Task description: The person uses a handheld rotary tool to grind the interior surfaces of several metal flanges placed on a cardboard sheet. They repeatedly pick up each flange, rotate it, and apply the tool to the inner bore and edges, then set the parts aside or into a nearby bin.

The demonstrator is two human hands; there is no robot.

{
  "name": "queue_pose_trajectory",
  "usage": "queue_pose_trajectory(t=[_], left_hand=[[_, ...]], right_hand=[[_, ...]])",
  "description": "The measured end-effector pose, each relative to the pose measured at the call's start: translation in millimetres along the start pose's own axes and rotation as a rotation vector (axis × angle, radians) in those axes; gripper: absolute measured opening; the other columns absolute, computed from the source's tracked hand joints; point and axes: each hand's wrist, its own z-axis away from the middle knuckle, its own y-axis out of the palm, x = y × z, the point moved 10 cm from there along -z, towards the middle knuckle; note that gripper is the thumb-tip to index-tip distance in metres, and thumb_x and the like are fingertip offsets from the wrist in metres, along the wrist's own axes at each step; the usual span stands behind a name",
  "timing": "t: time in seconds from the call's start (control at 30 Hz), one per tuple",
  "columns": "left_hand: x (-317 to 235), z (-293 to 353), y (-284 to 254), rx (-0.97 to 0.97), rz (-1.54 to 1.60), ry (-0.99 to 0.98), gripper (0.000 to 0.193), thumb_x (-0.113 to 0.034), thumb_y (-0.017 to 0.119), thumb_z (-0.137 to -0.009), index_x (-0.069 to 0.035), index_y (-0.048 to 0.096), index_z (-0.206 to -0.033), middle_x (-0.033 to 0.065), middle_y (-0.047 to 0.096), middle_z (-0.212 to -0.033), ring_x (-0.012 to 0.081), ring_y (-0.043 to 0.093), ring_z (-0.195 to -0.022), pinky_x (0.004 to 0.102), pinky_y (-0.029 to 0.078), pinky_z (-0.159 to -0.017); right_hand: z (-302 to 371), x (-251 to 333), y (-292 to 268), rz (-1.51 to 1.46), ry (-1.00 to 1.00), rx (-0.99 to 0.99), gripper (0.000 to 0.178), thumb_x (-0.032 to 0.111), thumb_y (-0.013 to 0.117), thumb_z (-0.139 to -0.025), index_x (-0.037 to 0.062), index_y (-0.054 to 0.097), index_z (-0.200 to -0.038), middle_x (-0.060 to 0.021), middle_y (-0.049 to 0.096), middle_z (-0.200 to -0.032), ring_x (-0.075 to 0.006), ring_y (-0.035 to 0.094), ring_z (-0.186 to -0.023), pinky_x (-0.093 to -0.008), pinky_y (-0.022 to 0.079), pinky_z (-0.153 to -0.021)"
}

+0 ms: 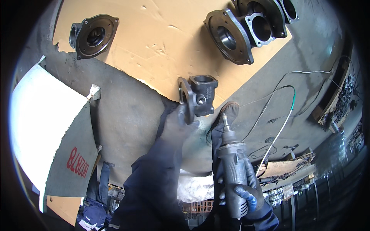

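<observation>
My gloved left hand is closed on the lower edge of the round flange of a dark metal pipe housing. The housing is held up in front of a cardboard sheet, with a square port at its top and a small threaded hole in its side. In my gloved right hand is a grey straight die grinder, gripped round its body. Its narrow tip points up, below and right of the housing, and does not touch it. My fingers on the flange are slightly blurred.
On the cardboard lie more flanged housings: one at the left, several clustered at the upper right. A pale cable loops over the grey floor at right. A curved panel with red markings stands at left. My shoe is near the grinder tip.
</observation>
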Motion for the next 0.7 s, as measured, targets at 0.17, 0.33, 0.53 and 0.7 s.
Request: queue_pose_trajectory(t=[0.17,0.33,0.53,0.7], left_hand=[[23,-4,28,-0.007,-0.037,0.149,0.07,-0.01,0.091,-0.081,-0.004,0.062,-0.145,0.0244,0.071,-0.135,0.0404,0.07,-0.128,0.0472,0.054,-0.11],[6,7,21,-0.024,-0.137,0.284,0.079,-0.012,0.088,-0.085,-0.003,0.054,-0.156,0.0267,0.069,-0.139,0.0365,0.07,-0.129,0.0461,0.054,-0.11],[26,44,-13,-0.517,0.444,0.039,0.068,0.003,0.071,-0.096,0.003,0.049,-0.16,0.019,0.059,-0.154,0.0214,0.065,-0.132,0.0336,0.054,-0.114],[47,51,-5,-0.601,0.718,-0.052,0.055,0.004,0.064,-0.102,0.003,0.053,-0.156,0.0197,0.058,-0.156,0.0246,0.064,-0.136,0.0359,0.052,-0.118]], right_hand=[[-26,3,6,0.043,-0.028,0.04,0.11,-0.006,0.07,-0.097,0.0211,0.006,-0.182,-0.0287,0.058,-0.15,-0.0366,0.072,-0.126,-0.049,0.069,-0.092],[-39,8,0,0.116,-0.003,0.071,0.109,-0.007,0.072,-0.098,0.0191,0.007,-0.182,-0.021,0.061,-0.149,-0.0327,0.071,-0.127,-0.0459,0.067,-0.096],[-60,26,-16,0.469,-0.043,0.048,0.108,-0.003,0.079,-0.095,0.0037,0.012,-0.18,-0.0179,0.05,-0.163,-0.025,0.058,-0.142,-0.0403,0.052,-0.117],[-75,39,-12,0.627,-0.023,0.059,0.108,-0.001,0.081,-0.095,0.0003,0.013,-0.18,-0.0185,0.042,-0.171,-0.0234,0.048,-0.151,-0.0398,0.044,-0.124]])
